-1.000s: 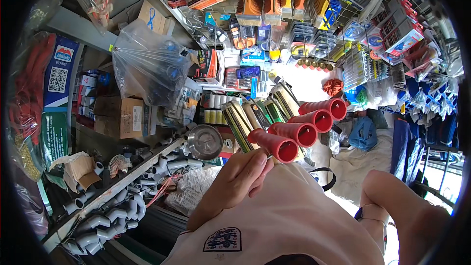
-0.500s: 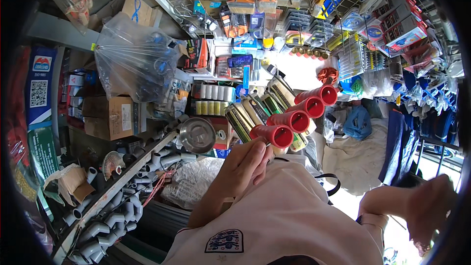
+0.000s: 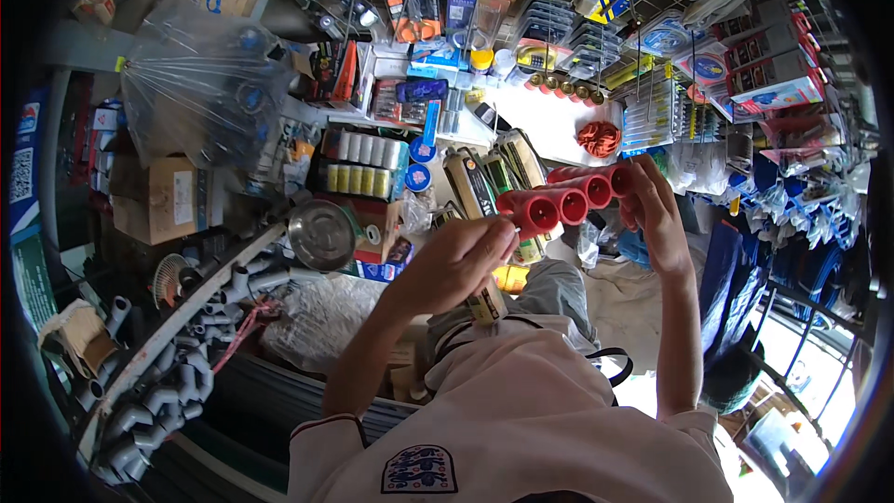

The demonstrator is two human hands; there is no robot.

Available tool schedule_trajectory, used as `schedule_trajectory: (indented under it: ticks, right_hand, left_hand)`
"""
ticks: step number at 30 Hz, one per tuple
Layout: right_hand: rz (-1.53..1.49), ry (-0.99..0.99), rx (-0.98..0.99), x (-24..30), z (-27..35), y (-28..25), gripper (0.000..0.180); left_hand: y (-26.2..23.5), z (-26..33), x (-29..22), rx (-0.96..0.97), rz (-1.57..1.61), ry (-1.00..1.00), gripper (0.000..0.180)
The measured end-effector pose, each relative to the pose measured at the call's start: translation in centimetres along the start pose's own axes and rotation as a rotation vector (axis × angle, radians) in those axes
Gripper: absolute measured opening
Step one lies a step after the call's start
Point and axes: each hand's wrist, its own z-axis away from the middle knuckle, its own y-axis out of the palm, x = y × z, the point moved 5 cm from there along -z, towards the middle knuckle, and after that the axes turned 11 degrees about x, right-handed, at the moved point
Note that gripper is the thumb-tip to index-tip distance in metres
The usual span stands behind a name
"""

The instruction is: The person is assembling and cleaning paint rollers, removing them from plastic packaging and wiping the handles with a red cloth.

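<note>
In front of my chest hangs a row of several hollow red tubes (image 3: pixel 568 188), side by side with their round open ends facing me. My left hand (image 3: pixel 453 265) is closed at the left end of the row, thumb and finger pinched against the first tube. At the opposite end my right hand (image 3: pixel 659 219) is raised, its fingers wrapped round the last tube. Just behind the tubes stand long cream-and-green boxes (image 3: pixel 473 188), partly hidden by them and by my left hand.
Crowded shelves and hanging packs (image 3: pixel 652 116) fill the back and right. A round metal dish (image 3: pixel 321 235) and many grey pipe fittings (image 3: pixel 172 396) lie on the left, near a cardboard box (image 3: pixel 158 200). A coil of red cord (image 3: pixel 598 139) lies behind the tubes.
My right hand has come up from the lower right and taken hold of the right end of the red tubes. The row now lies more level, and my view has shifted rightward.
</note>
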Motion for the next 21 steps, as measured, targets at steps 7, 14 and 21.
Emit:
schedule_trajectory:
  ticks: [7,14,21]
  right_hand:
    - [0.208,-0.044,-0.053,-4.8,-2.7,-6.3,0.025]
    - [0.274,0.013,-0.081,-14.4,-3.2,-9.1,0.02]
    - [0.208,0.195,-0.045,-26.5,-4.9,-10.8,0.016]
  left_hand:
    - [0.4,-6.6,4.4,-0.117,0.137,-0.011,0.042]
    - [0.5,-10.9,16.9,-0.24,0.248,-0.072,0.041]
    - [-1.4,-14.6,29.4,-0.294,0.347,-0.131,0.044]
